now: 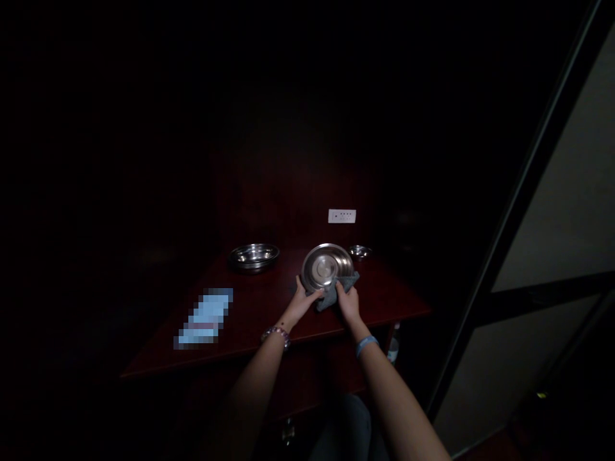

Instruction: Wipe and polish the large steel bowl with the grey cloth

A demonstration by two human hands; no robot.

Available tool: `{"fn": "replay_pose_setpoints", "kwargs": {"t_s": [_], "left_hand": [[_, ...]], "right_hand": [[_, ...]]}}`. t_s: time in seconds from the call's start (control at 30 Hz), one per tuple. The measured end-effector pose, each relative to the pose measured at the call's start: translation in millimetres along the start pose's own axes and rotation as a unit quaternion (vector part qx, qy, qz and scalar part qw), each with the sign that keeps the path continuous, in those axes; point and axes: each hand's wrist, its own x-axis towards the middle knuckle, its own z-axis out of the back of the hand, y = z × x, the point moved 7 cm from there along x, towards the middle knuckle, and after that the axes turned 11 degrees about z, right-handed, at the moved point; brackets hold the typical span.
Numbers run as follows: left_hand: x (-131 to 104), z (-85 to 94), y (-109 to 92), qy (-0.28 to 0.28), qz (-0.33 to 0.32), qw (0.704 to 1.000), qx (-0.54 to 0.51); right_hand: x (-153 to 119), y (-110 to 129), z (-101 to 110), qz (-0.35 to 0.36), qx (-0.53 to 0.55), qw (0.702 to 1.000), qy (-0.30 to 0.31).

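A shiny steel bowl (323,266) is held tilted above the dark red table, its inside facing me. My left hand (302,303) grips its lower left rim, thumb on the inner side. With my right hand (348,302) I pinch a grey cloth (328,298) against the bowl's lower right edge. Part of the cloth sticks up to the right of my right thumb. Both hands are closed, and the fingers behind the bowl and cloth are hidden.
On the table (259,320), stacked steel bowls (254,257) stand back left, a small steel bowl (359,252) back right, and a blurred-out blue item (206,318) front left. A wall socket (342,216) is behind. A bottle (394,344) stands below the right edge.
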Motion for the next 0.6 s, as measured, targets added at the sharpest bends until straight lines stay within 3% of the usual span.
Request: {"fn": "replay_pose_setpoints", "kwargs": {"t_s": [0.23, 0.4, 0.6], "left_hand": [[-1, 6.9, -1, -0.018, 0.041, 0.998, -0.044], [-5, 18.0, -16, -0.09, -0.012, 0.995, -0.046], [-5, 5.1, -17, -0.024, -0.032, 0.999, -0.028]], "right_hand": [[-1, 6, -2, 0.016, 0.003, 1.0, 0.008], [-3, 8, -2, 0.009, -0.012, 1.0, 0.006], [-1, 3, -1, 0.003, -0.003, 1.0, 0.004]]}}
